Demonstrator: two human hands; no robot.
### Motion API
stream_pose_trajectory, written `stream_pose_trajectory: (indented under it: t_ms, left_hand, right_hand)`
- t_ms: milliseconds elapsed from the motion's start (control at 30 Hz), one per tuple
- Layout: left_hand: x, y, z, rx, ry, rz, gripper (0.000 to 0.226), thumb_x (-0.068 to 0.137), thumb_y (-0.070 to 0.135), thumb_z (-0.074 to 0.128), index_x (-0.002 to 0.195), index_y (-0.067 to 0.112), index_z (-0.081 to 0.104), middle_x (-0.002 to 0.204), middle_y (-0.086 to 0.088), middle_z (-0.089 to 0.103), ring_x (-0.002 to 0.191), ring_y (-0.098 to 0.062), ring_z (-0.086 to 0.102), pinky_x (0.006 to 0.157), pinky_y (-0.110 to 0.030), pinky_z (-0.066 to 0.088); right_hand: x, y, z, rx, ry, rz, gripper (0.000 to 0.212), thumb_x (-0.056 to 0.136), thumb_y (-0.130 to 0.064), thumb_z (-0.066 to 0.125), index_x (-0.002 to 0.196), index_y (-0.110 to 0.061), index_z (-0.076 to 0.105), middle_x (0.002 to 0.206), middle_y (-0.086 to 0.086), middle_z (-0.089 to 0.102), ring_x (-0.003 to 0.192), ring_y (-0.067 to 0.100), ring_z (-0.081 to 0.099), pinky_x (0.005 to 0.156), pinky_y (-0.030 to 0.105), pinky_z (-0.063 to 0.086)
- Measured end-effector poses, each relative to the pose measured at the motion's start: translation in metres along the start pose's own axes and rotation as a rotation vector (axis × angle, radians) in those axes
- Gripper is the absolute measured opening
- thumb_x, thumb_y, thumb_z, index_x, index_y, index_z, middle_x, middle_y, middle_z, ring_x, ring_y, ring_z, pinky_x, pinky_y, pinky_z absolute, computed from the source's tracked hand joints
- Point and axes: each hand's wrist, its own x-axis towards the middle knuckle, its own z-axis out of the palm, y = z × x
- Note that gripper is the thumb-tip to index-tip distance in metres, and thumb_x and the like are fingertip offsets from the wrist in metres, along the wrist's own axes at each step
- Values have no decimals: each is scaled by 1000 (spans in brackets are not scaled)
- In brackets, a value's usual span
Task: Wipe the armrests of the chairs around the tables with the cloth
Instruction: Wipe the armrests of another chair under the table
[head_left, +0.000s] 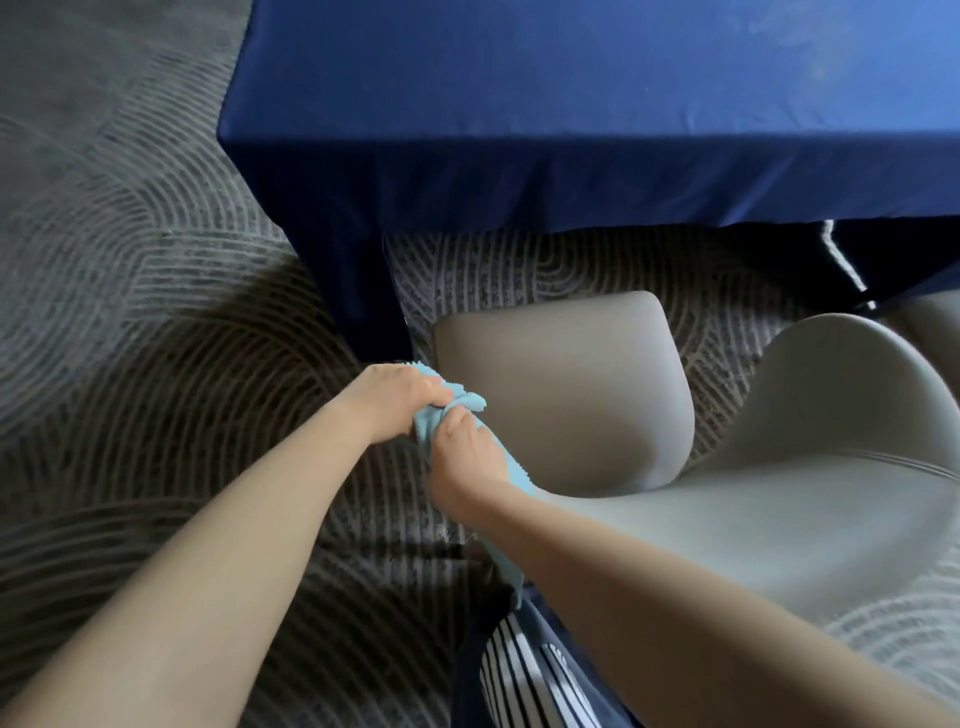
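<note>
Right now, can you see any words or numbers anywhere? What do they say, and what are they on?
No words, numbers or signs can be read here.
Blue tablecloth: plain, no print.
Grey chair: no label showing.
Light blue cloth: no tag showing.
Dark clothing at the bottom edge: a few small pale marks, too blurred to tell if they are letters.

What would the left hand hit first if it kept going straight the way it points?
Probably the grey chair armrest. The left hand points up and right, gripping the blue cloth together with the right hand, and the armrest lies right beyond its knuckles, though depth is hard to judge.
</note>
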Motion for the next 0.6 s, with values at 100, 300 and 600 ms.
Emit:
stream_pose_trajectory:
  t_ms: [100,300,600]
  left_hand:
    - [-2,4,1,-47,-5,-42,29,91,26,54,119,34,59,123,13,56,115,-15,52,86,-27,44]
    - [-10,17,7,-53,-7,-100,30,91,22,54,120,27,57,113,9,56,110,-19,54,81,-25,41]
    - [-36,59,11,35,200,-17,29,74,2,68,98,17,66,82,5,57,75,-17,53,64,-24,42]
  right_hand:
    - [0,-3,14,8,42,41,61,86,-9,57,136,3,25,126,9,41,115,25,46,90,35,41]
    - [-10,6,18,-38,68,-26,53,88,-11,57,132,1,29,123,10,43,111,25,48,86,38,45]
    - [-53,45,21,-151,127,-237,65,88,-16,56,138,5,21,128,13,41,113,26,46,81,33,46]
